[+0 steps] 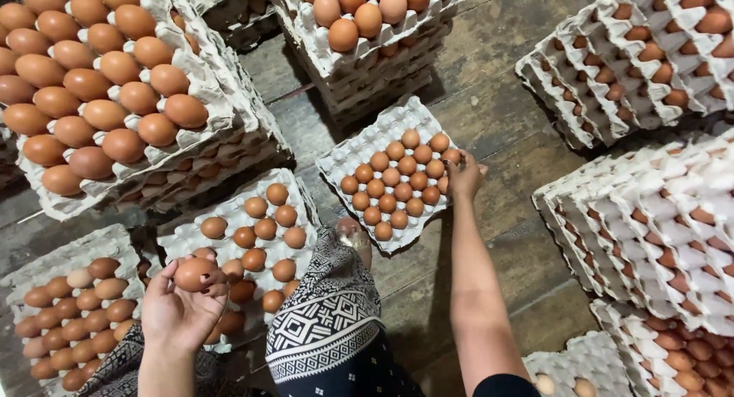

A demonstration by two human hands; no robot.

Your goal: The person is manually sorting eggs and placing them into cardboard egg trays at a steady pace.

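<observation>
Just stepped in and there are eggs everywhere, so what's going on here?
A person stands on a wooden floor among stacked egg trays. The left hand holds a brown egg over a partly filled tray. The right hand reaches out to the edge of a fuller tray lying on the floor, at the eggs on its right side. Tall stacks of filled trays surround them.

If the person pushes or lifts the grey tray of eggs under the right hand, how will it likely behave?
The grey tray looks like thin moulded pulp, so it would probably flex if lifted by one edge. Nearly full of brown eggs, it is likely heavy for its stiffness. The right hand touches only its far edge; a push there may slide it across the wooden floor, jostling fragile eggs.
</observation>
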